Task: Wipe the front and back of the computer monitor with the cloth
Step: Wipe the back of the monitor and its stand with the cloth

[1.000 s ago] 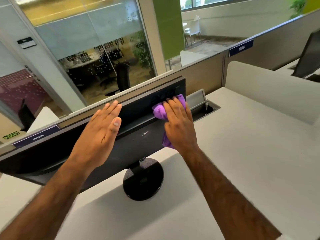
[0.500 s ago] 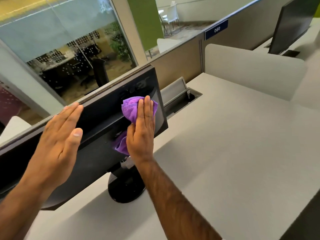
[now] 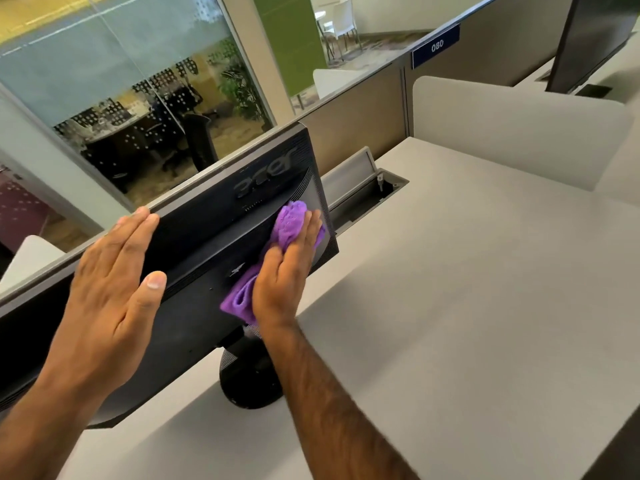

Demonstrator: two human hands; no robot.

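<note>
The right hand (image 3: 285,271) lies flat with straight fingers, pressing a purple cloth (image 3: 289,221) against the back panel of the monitor (image 3: 204,237). The cloth is bunched and shows above the fingertips and again beside the wrist. The left hand (image 3: 112,289) is also flat, with its fingers straight and together. It is laid on the same panel further left, with the fingertips at the top edge and the thumb spread along the casing (whether the palm itself makes contact cannot be told).

The monitor's back faces the person and its screen faces away towards the glass wall (image 3: 156,109). Its long axis runs from lower left to upper right, and the embossed logo (image 3: 265,174) near the top edge reads upside down in this view. It stands on a round black base (image 3: 247,386) at the far left of a white desk (image 3: 467,306).

Just right of the monitor, a cable hatch (image 3: 367,188) in the desk stands open. Behind it are a grey partition with a blue number label (image 3: 436,46) and a white divider panel (image 3: 512,126). A second monitor (image 3: 595,36) stands beyond the divider at top right. An office chair (image 3: 199,140) and plants show through the glass.
</note>
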